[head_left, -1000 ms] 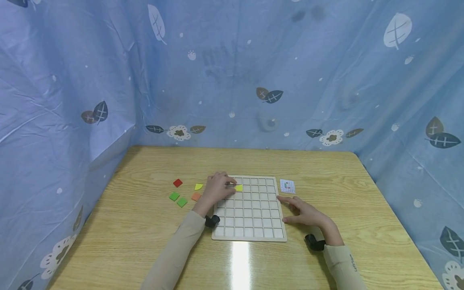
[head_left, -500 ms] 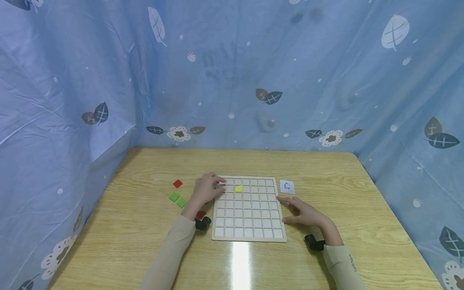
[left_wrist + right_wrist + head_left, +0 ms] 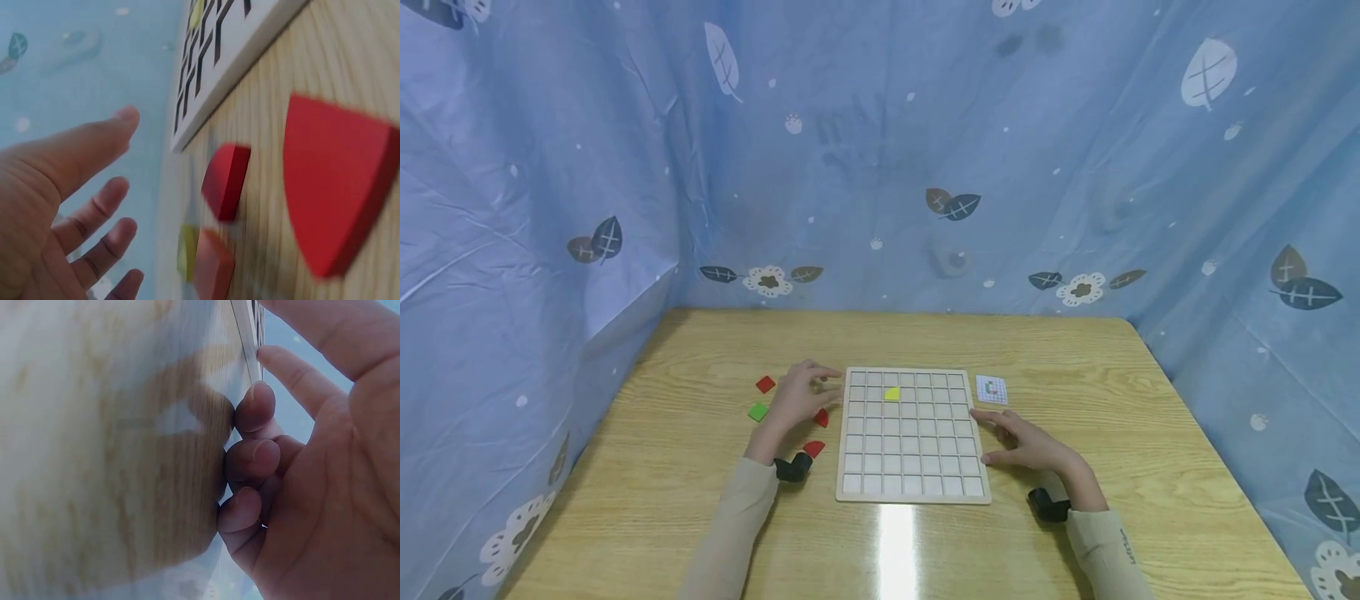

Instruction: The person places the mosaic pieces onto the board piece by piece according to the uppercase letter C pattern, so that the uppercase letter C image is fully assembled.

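Observation:
My left hand hovers left of the white grid board, its fingers apart with nothing between them. Below it in the left wrist view lie a large-looking red quarter-round tile, another red tile, an orange tile and a yellow tile. In one cell of the board's upper rows sits a yellow rounded-corner tile. My right hand rests at the board's right edge, thumb and index finger spread against the frame. Its other fingertips touch the table in the right wrist view.
A red square tile and a green tile lie left of my left hand. Beyond the board's upper right corner is a small printed pattern card. The wooden table ends at a blue patterned curtain.
My left hand has withdrawn leftward from the yellow tile on the board to above the loose tiles, uncovering the red ones and hiding others. The right hand stays at the board's edge.

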A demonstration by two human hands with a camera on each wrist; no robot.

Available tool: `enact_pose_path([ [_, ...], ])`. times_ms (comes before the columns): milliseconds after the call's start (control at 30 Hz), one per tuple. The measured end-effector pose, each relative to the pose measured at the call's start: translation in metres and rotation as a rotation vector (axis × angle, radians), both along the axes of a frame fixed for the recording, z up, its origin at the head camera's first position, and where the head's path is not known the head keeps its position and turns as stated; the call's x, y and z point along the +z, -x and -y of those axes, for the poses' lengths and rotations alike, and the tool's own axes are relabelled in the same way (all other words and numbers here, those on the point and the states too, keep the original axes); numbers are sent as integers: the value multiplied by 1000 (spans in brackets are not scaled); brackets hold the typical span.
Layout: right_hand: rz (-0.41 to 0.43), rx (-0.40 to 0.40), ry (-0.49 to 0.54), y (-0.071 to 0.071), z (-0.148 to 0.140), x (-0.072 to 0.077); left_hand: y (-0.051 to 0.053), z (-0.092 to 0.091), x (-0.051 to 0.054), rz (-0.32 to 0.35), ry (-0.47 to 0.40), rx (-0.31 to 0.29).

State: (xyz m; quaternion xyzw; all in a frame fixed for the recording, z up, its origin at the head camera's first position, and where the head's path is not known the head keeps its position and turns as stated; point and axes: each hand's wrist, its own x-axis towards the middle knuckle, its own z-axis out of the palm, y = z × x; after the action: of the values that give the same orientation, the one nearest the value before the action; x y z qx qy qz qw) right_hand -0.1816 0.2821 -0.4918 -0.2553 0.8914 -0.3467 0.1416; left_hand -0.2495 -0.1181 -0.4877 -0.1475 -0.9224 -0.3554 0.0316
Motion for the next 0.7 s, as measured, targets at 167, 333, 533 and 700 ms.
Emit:
enact_pose_path([
  [167,3,-2,2,-5,6,12,-1,15,3,-15,-5,19],
  [333,4,-16,-1,-5,6,8,-4,31,3,-45,-6,44],
  [533,2,-7,21,0,-1,-2,-5,52,0,-35,-24,115],
  [700,-24,-1,19,0,-1,-2,-5,68,-1,-27,-27,169],
])
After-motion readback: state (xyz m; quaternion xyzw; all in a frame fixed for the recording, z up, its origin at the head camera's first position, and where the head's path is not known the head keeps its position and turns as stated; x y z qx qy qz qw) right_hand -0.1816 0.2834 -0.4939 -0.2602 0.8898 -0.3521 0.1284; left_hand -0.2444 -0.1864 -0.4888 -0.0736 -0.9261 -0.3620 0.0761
